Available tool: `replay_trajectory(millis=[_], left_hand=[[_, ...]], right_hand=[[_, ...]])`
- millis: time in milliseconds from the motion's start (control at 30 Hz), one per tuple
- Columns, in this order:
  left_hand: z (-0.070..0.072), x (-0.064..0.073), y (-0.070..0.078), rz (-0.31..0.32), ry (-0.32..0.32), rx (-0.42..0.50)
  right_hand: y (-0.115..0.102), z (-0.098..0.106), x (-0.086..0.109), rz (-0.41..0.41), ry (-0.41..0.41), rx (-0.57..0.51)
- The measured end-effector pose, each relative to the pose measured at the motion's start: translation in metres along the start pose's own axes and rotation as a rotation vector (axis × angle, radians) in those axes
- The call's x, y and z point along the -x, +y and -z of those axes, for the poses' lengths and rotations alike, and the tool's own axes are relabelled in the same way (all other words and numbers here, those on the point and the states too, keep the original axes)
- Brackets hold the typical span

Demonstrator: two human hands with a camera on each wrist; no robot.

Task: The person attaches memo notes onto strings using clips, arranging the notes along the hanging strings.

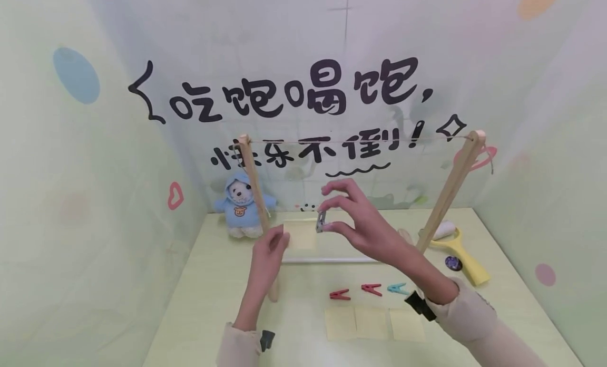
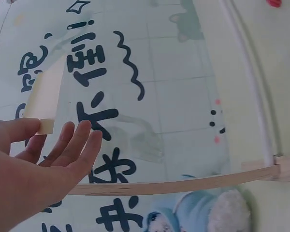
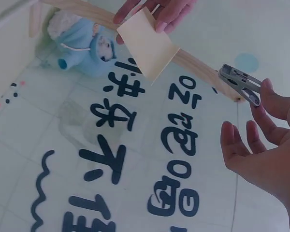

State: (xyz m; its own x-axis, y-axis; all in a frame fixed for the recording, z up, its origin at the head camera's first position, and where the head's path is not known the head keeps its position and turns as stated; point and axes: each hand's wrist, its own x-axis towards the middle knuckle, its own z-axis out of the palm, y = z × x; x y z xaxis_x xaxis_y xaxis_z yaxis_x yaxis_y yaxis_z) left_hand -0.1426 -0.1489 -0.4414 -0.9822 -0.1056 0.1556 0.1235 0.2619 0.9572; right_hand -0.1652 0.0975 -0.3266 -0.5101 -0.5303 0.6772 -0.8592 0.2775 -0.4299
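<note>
Your left fingers [image 2: 70, 150] pinch one note [image 2: 46, 99], right fingers [image 1: 342, 201] a grey clip [image 3: 239, 82] – string [image 1: 284, 141] is yet bare, three more notes [image 1: 372, 323] and coloured clips [image 1: 367, 288] lie unused on table [image 1: 189, 325]

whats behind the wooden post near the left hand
A blue-hooded plush toy and the lettered backdrop; the wooden post covers a strip of each, so those parts can't be seen.

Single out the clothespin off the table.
The grey clothespin, pinched in the right hand; the two red ones and the blue one lie on the table.
</note>
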Motion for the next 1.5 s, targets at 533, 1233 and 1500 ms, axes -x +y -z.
replay_trajectory(millis=[533, 1233, 1500], left_hand=[[0.013, -0.059, 0.092, -0.114, 0.088, 0.081], [0.013, -0.084, 0.116, -0.127, 0.097, 0.122], [0.012, -0.087, 0.117, -0.147, 0.105, 0.123]], right_hand=[[0.003, 0.052, -0.113, -0.039, 0.183, -0.03], [0.013, 0.046, -0.151, -0.162, 0.166, -0.02], [0.014, 0.038, -0.153, -0.161, 0.163, -0.043]])
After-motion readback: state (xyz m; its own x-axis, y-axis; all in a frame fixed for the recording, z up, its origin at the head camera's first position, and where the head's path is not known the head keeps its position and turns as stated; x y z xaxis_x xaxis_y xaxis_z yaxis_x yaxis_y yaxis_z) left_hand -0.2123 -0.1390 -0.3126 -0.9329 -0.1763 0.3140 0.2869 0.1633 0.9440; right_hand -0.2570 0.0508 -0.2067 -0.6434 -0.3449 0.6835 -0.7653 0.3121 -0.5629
